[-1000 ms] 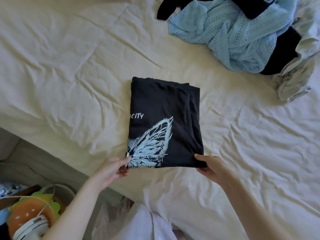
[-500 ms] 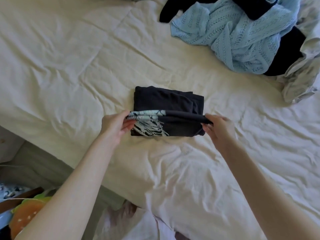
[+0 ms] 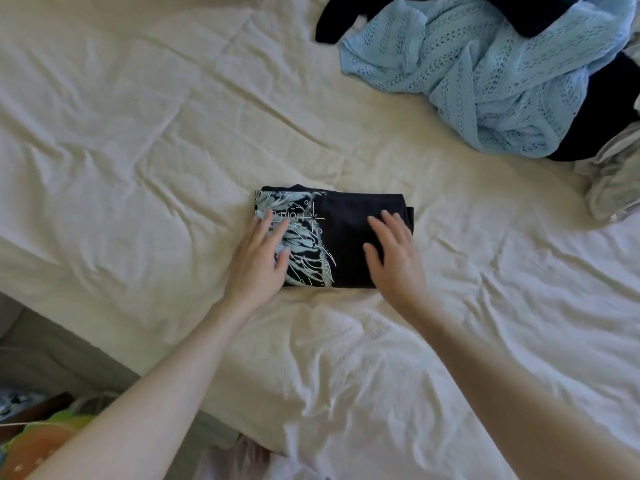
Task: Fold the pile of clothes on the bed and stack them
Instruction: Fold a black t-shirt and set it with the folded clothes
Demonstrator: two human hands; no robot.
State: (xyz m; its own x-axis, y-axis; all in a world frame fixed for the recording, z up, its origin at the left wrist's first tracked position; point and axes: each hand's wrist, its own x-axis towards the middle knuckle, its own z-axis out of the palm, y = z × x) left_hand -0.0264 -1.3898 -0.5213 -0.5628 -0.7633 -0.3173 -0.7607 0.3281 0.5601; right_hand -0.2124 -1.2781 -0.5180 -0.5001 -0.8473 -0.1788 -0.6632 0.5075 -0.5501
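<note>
- Black cotton T-shirt (image 3: pixel 349 237), printed with a pale-blue butterfly, is lying folded into a compact rectangle near the middle of the bed (image 3: pixel 138 133), somewhat toward its near edge.
- The left hand (image 3: pixel 258 263) is resting flat on the printed half, fingers straight and spread, gripping nothing.
- The right hand (image 3: pixel 394 258) is pressing flat on the plain half, fingers likewise extended and holding nothing.
- Judged step: smoothing the final fold. Doing it well probably means sweeping both palms outward from the centre toward the side edges, driving air out while keeping the layers aligned.
- The right edge is showing a slightly offset under-layer; tucking it flush should give a squarer base for stacking.
- The unfolded pile is waiting at the far right corner of the bed: a light-blue openwork knit cardigan (image 3: pixel 485 81), dark garments (image 3: pixel 602 109) beneath it, and a grey-white garment (image 3: pixel 616 181) at the right edge.
- The creased cream sheet could drag the bundle, so lifting rather than sliding seems advisable.
</note>
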